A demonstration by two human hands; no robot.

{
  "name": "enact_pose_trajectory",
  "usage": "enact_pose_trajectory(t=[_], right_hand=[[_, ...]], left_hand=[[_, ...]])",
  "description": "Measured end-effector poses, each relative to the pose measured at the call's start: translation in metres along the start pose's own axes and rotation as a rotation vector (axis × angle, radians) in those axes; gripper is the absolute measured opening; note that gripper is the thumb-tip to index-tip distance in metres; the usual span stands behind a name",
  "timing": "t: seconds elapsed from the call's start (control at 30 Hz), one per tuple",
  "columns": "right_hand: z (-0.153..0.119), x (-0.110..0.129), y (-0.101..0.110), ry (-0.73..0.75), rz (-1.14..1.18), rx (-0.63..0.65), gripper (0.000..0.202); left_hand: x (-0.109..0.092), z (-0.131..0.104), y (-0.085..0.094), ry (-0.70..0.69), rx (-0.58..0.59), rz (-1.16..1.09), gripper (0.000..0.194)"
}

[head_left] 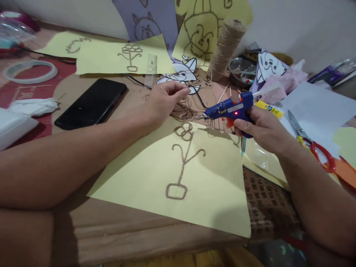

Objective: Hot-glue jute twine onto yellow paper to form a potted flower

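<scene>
My right hand (263, 128) grips a blue hot glue gun (241, 107) with an orange trigger and a lit red light. Its metal tip points left, just above the top edge of a yellow sheet of paper (217, 193). On that sheet a brown twine flower in a pot (182, 172) is laid out, with several round petals and two curled leaves. My left hand (164, 104) hovers beyond the sheet's top edge, thumb and fingers pinched together; what they hold, if anything, is too small to make out. Loose twine (185, 113) lies coiled beneath those fingers.
A twine spool (228, 48) stands at the back, near yellow and purple sheets with twine pictures. A black phone (91, 104) and a tape roll (30, 71) lie left. Red-handled scissors (319, 152) rest on papers at right. A black cord crosses behind my left hand.
</scene>
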State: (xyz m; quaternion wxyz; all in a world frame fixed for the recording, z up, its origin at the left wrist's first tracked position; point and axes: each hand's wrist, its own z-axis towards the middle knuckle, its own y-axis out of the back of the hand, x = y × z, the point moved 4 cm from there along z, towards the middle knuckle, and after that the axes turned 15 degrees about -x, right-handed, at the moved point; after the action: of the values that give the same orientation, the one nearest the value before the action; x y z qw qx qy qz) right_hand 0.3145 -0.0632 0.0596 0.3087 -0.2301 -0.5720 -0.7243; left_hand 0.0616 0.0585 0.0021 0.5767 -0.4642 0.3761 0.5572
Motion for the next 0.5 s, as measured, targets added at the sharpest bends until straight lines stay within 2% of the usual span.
enact_pose_trajectory(t=[0.17, 0.5], right_hand=[[-0.0006, 0.0002, 0.0006, 0.086, -0.203, -0.025, 0.031], [0.0006, 0.0096, -0.0069, 0.143, -0.322, -0.046, 0.03]], left_hand=[[0.0008, -0.0017, 0.0003, 0.018, -0.024, 0.082, 0.015], [0.0035, -0.0003, -0.0002, 0.013, -0.017, 0.085, 0.015]])
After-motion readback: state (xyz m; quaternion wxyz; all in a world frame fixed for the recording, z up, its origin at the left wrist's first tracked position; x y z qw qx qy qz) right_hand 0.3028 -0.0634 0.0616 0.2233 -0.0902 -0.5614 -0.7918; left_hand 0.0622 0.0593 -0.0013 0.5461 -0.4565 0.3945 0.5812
